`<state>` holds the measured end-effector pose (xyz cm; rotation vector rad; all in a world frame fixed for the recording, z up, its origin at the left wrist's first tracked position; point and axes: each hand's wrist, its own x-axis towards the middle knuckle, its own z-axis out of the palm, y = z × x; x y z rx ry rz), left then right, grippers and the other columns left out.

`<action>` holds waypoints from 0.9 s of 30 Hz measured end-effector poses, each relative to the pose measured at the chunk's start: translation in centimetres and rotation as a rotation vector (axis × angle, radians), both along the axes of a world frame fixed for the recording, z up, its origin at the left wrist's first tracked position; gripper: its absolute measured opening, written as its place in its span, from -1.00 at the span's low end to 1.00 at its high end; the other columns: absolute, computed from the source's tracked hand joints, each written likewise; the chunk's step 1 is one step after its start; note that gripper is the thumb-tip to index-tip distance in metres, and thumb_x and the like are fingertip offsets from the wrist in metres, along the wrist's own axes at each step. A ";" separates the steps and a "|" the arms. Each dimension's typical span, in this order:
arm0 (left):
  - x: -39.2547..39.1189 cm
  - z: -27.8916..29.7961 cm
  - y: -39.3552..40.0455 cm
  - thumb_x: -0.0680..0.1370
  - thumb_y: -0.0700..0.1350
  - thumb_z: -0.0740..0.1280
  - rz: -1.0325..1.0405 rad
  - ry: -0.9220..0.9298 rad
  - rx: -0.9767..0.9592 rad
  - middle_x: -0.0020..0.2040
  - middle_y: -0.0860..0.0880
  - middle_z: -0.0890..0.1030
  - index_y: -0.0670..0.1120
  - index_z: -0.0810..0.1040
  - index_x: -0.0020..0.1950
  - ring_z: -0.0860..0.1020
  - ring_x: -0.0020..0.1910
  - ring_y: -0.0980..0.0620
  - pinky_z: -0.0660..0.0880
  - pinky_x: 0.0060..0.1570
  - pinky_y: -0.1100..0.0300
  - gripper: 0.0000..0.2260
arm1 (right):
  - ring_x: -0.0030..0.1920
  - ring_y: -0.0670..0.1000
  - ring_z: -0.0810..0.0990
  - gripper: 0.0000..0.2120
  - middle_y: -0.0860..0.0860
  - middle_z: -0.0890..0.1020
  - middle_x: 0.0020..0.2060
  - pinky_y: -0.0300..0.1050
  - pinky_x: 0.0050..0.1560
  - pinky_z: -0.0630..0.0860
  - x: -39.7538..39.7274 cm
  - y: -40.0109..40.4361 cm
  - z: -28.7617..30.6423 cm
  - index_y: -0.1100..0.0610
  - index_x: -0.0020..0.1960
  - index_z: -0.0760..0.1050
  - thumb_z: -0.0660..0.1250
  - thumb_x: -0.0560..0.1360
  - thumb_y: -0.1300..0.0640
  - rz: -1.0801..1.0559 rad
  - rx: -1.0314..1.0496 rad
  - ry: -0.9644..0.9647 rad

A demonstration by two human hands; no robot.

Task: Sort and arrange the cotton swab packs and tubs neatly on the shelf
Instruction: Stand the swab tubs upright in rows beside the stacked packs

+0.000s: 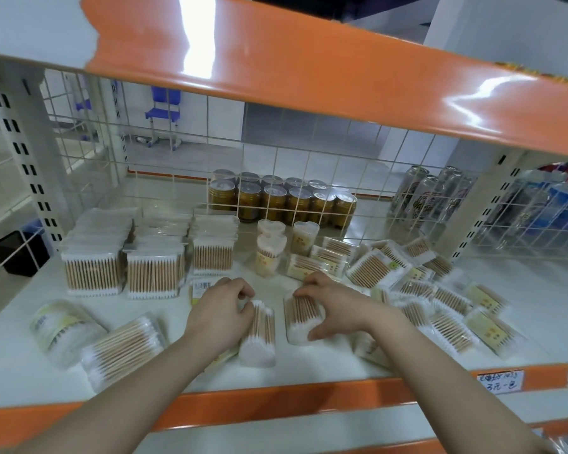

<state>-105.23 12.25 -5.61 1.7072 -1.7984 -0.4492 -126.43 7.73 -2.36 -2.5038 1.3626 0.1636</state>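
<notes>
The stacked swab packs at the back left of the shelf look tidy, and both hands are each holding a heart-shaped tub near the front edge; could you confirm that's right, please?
Not quite. The head view shows the left hand and right hand each gripping a flat pack of swabs, not a tub. The heart-shaped tubs stand untouched further back. The stacked packs at the back left are indeed tidy.

bright, even overhead light | white glare streaks on upper shelf lip (276, 60) | soft faint shadows | wide-angle bending at edges | slight blur
</notes>
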 end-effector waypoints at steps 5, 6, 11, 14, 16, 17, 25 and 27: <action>-0.3 0.2 0.1 0.52 -0.13 0.24 0.007 -0.005 0.013 0.11 0.03 0.50 -0.01 0.51 0.15 0.48 0.09 0.08 0.47 0.05 0.17 -0.79 | 0.31 -0.02 0.29 -0.23 -0.04 0.19 0.34 -0.24 0.28 0.30 -0.3 0.1 -0.1 0.03 0.45 0.21 0.48 0.34 -0.03 -0.031 0.022 -0.035; -0.4 0.3 0.1 0.52 -0.13 0.24 0.008 -0.001 0.018 0.11 0.03 0.50 0.00 0.51 0.15 0.48 0.08 0.08 0.47 0.05 0.16 -0.79 | 0.30 -0.02 0.30 -0.23 -0.04 0.19 0.34 -0.23 0.28 0.31 -0.4 0.1 -0.1 0.02 0.44 0.22 0.48 0.33 -0.02 -0.038 0.028 -0.046; -0.7 0.3 0.2 0.51 -0.14 0.25 0.007 -0.003 0.024 0.10 0.04 0.50 0.00 0.51 0.15 0.48 0.08 0.09 0.46 0.04 0.18 -0.77 | 0.27 -0.06 0.31 -0.27 -0.06 0.22 0.30 -0.28 0.23 0.29 -0.9 0.4 0.6 -0.04 0.42 0.25 0.49 0.33 -0.02 -0.073 0.014 -0.143; -0.8 0.4 0.3 0.49 -0.16 0.26 -0.003 0.009 0.020 0.08 0.03 0.51 -0.02 0.50 0.15 0.48 0.06 0.09 0.44 0.03 0.21 -0.76 | 0.25 -0.07 0.30 -0.31 -0.07 0.25 0.28 -0.21 0.27 0.30 -1.3 0.7 1.5 -0.05 0.39 0.27 0.48 0.34 -0.02 -0.103 0.001 -0.226; -0.9 0.4 0.4 0.47 -0.18 0.28 -0.026 0.016 0.015 0.08 0.02 0.51 -0.03 0.49 0.17 0.48 0.06 0.08 0.44 0.05 0.22 -0.73 | 0.25 -0.07 0.33 -0.34 -0.08 0.30 0.26 -0.12 0.31 0.32 -1.4 0.8 1.9 -0.06 0.37 0.30 0.48 0.34 -0.03 -0.133 0.001 -0.304; -1.0 0.4 0.4 0.47 -0.19 0.29 -0.040 0.018 0.009 0.08 0.02 0.51 -0.04 0.48 0.19 0.48 0.07 0.08 0.43 0.05 0.22 -0.71 | 0.25 -0.07 0.34 -0.36 -0.08 0.32 0.25 -0.12 0.31 0.32 -1.5 0.8 2.0 -0.07 0.35 0.32 0.48 0.34 -0.03 -0.151 0.008 -0.351; -1.3 0.6 0.8 0.45 -0.09 0.36 -0.100 -0.051 -0.048 0.14 0.01 0.50 -0.01 0.44 0.26 0.45 0.14 0.06 0.39 0.12 0.20 -0.62 | 0.19 -0.12 0.44 -0.56 -0.14 0.48 0.16 -0.15 0.25 0.39 -0.9 0.7 1.6 -0.10 0.19 0.43 0.45 0.35 -0.07 -0.243 0.061 -0.618; -1.4 0.6 0.8 0.46 -0.02 0.37 -0.087 -0.090 -0.059 0.15 0.02 0.50 0.01 0.43 0.29 0.44 0.15 0.05 0.38 0.11 0.21 -0.59 | 0.15 -0.13 0.47 -0.61 -0.13 0.50 0.11 -0.22 0.17 0.43 -0.5 0.9 1.7 -0.04 0.17 0.45 0.45 0.37 -0.02 -0.239 0.078 -0.678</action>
